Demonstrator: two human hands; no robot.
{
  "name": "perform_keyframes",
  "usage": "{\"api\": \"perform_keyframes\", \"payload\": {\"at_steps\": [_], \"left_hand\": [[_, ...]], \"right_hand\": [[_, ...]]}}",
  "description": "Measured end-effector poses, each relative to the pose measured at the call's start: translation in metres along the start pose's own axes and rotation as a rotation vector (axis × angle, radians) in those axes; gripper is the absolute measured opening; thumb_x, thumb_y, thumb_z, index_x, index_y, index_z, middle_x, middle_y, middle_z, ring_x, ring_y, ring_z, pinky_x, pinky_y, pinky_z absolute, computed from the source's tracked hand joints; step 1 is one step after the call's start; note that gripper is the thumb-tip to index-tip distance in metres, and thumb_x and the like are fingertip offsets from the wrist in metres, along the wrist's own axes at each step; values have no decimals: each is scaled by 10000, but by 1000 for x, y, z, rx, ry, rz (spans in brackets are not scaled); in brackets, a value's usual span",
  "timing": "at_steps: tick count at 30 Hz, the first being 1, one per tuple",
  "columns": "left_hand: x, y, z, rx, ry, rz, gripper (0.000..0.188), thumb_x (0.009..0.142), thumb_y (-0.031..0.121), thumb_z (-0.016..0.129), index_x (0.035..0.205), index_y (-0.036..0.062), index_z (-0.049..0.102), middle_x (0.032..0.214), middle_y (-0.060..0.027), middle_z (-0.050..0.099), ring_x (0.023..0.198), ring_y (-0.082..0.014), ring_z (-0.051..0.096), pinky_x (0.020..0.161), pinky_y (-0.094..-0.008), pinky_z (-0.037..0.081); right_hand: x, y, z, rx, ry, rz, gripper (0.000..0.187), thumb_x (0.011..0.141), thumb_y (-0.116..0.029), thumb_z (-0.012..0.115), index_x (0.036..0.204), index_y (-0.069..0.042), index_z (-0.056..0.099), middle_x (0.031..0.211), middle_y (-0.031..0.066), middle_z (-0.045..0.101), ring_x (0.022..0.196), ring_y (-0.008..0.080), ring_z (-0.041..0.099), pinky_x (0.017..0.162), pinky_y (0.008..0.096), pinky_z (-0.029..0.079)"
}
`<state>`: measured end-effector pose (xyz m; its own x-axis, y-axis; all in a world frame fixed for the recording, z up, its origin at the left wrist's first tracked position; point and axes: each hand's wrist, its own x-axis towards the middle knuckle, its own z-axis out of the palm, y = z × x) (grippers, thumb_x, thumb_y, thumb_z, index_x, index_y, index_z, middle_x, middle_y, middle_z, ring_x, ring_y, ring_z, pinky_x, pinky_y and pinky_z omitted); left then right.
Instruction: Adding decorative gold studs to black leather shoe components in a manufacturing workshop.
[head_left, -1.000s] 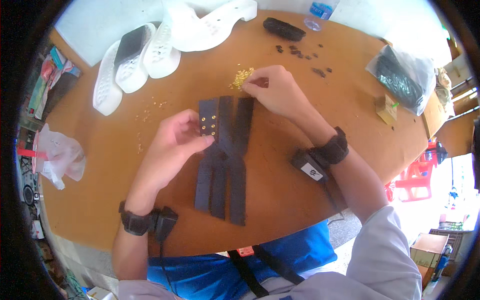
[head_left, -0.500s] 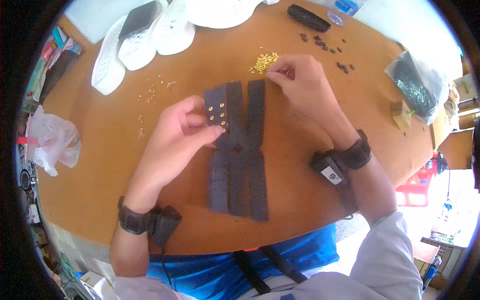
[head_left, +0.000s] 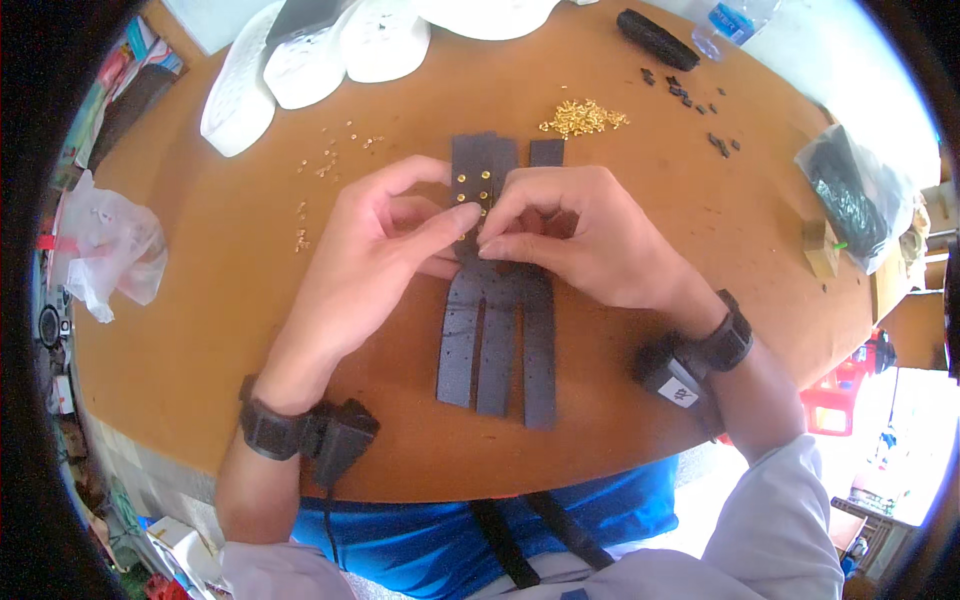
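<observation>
A dark piece [head_left: 497, 290] of flat material, slit into strips at both ends, lies on the table before me. Its lower strips show small holes. Small gold rivets [head_left: 485, 175] sit in rows on its far left strip. My left hand [head_left: 380, 240] grips that strip's left side, thumb on top and fingers beneath. From the right, my right hand [head_left: 595, 235] closes in a pinch over the same strip, close to the left thumb. Its fingertips hide whatever they hold. A heap of loose gold rivets [head_left: 585, 118] lies beyond my right hand.
White sole-shaped pieces [head_left: 385, 45] line the far left edge. Tiny clear bits [head_left: 322, 165] are scattered left. A black roll [head_left: 657, 40], dark scraps [head_left: 680, 92] and a bottle [head_left: 730, 22] lie far right. Plastic bags [head_left: 850, 195] and a small block [head_left: 820, 248] rest at right.
My right hand has come from the gold heap to the strip, beside my left thumb. The dark piece's far strips are lifted or shifted slightly. The view has moved a little.
</observation>
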<state>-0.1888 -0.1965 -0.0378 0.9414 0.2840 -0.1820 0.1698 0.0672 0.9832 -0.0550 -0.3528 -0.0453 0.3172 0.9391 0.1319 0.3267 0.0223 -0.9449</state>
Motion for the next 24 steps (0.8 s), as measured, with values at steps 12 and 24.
{"api": "perform_keyframes", "payload": {"at_steps": [12, 24], "left_hand": [[1, -5, 0, 11, 36, 15, 201, 916, 159, 633, 1053, 13, 622, 867, -84, 690, 732, -132, 664, 601, -246, 551], [-4, 1, 7, 7, 81, -18, 182, 919, 104, 617, 993, -61, 594, 836, -110, 682, 748, -142, 668, 613, -249, 561]], "right_hand": [[1, -2, 7, -100, 9, -66, 94, 785, -53, 709, 856, -13, 662, 739, 90, 642, 650, 170, 598, 604, 296, 477], [1, -7, 6, -128, 2, -41, 67, 769, -51, 701, 817, -17, 669, 704, 103, 654, 608, 192, 608, 572, 301, 484]]}}
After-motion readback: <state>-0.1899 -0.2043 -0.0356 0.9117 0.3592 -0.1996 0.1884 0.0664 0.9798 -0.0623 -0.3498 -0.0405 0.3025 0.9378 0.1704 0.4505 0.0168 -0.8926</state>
